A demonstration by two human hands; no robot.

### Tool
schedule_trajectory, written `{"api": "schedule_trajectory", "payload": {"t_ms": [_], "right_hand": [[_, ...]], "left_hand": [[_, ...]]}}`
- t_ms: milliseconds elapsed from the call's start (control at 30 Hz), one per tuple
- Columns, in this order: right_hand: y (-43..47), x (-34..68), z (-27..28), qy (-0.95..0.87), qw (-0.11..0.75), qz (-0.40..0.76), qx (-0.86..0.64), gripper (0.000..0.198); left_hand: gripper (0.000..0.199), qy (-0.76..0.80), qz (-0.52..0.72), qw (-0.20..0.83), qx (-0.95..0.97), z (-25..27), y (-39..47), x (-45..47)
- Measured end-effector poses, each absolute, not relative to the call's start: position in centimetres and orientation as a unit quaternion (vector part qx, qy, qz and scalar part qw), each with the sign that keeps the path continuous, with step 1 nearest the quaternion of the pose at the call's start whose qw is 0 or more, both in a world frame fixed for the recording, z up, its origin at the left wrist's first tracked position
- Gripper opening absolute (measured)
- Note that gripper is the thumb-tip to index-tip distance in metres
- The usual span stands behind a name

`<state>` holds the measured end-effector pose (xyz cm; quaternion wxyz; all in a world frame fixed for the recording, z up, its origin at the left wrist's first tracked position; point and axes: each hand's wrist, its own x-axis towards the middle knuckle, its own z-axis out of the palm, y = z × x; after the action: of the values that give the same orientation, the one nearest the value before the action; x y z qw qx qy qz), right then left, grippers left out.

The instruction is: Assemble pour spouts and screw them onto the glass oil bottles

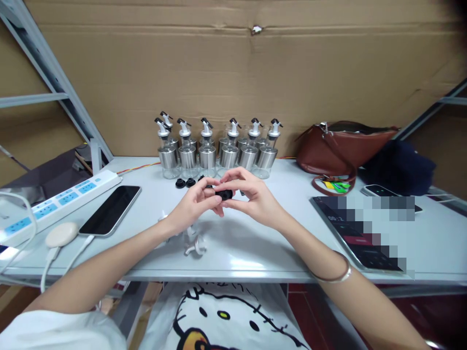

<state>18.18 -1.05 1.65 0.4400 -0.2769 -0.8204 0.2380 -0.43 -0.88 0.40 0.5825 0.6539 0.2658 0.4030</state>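
Note:
My left hand (pixel 191 204) and my right hand (pixel 257 199) meet over the middle of the table, in front of the bottles. Between their fingertips is a small black plastic part (pixel 224 194), partly covered by the fingers. Just beyond my left hand lie several black stoppers (pixel 180 183). Nearer the front edge, under my left wrist, sit whitish pourer spouts (pixel 197 247), some of them hidden by the arm. Behind the hands stand several glass oil bottles (pixel 188 158) with steel sleeves, the front ones topped by white spouts with black flip caps.
A power strip (pixel 60 206), a phone (pixel 111 210) and a round cream charger (pixel 62 235) with cables lie at left. To the right are a brown bag (pixel 339 146), a dark cap (pixel 399 165) and a tablet (pixel 350 228). Cardboard (pixel 219 73) walls the back.

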Motion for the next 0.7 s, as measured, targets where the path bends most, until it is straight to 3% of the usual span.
{"api": "schedule_trajectory", "payload": {"t_ms": [233, 700], "right_hand": [[-1.13, 17.91, 1.44, -0.775, 0.453, 0.336, -0.286, 0.02], [-1.14, 17.48, 1.06, -0.723, 0.331, 0.476, -0.374, 0.025]], "left_hand": [[0.031, 0.278, 0.423, 0.542, 0.671, 0.55, -0.78, -0.56], [0.022, 0.321, 0.37, 0.457, 0.742, 0.55, -0.95, -0.92]]}}
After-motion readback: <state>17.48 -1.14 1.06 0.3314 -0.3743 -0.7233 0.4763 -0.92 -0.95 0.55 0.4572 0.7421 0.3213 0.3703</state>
